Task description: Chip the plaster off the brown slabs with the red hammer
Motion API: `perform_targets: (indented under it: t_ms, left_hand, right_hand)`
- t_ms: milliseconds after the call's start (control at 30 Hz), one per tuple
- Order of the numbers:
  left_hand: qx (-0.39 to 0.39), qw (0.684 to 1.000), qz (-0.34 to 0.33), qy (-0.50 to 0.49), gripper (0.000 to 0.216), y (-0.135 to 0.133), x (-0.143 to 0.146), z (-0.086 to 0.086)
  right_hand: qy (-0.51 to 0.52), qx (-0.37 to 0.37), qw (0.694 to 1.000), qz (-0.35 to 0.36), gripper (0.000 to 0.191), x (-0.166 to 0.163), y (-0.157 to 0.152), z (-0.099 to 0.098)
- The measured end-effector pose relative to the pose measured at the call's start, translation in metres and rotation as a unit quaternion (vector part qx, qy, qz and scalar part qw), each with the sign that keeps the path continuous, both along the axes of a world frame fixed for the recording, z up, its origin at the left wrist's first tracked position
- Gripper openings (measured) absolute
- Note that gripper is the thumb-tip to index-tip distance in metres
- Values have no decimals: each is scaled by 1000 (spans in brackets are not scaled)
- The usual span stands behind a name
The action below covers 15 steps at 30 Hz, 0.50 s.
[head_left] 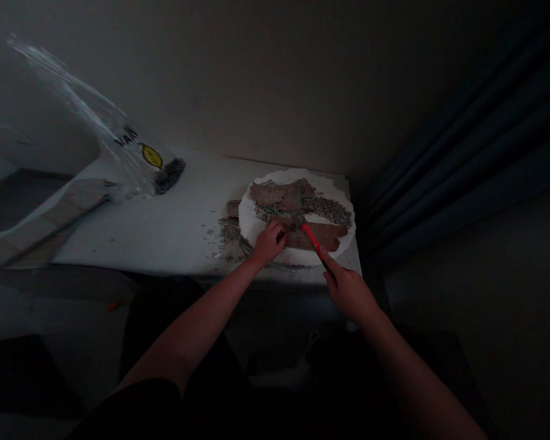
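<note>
A round white slab (pixel 266 183) lies at the right end of a white table (pixel 165 226). Brown bark-like pieces (pixel 279 194) and grey gravel (pixel 332 209) cover its top. My right hand (pixel 348 290) is closed round the black grip of a red-handled tool (pixel 312 241) whose metal head rests on the slab's middle. My left hand (pixel 268 241) sits at the slab's near left edge, fingers pinched on a small dark piece beside the tool head; what it is I cannot make out.
A clear plastic bag (pixel 119 140) with a yellow label and dark grit in its bottom stands at the table's back left. Crumbs and debris (pixel 227 235) lie left of the slab. Dark curtains (pixel 462 140) hang at the right. A pale wall is behind.
</note>
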<state>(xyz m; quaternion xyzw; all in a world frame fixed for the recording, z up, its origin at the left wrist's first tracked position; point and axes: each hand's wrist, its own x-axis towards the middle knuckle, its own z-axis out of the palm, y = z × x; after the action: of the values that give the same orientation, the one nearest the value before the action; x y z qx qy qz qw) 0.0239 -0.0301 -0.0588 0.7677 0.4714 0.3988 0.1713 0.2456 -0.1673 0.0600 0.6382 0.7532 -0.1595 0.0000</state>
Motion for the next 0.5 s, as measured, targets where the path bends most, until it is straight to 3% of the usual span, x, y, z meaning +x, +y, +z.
perform_targets:
  t_ms: [300,500]
  left_hand:
    - [0,1000,-10,-28,14,-2,2,4]
    - [10,1000,-7,-22,12,-1,1,2]
  right_hand:
    - [-61,21,997,-47,66,6,22,0]
    - [14,13,999,-36,63,15,6,5]
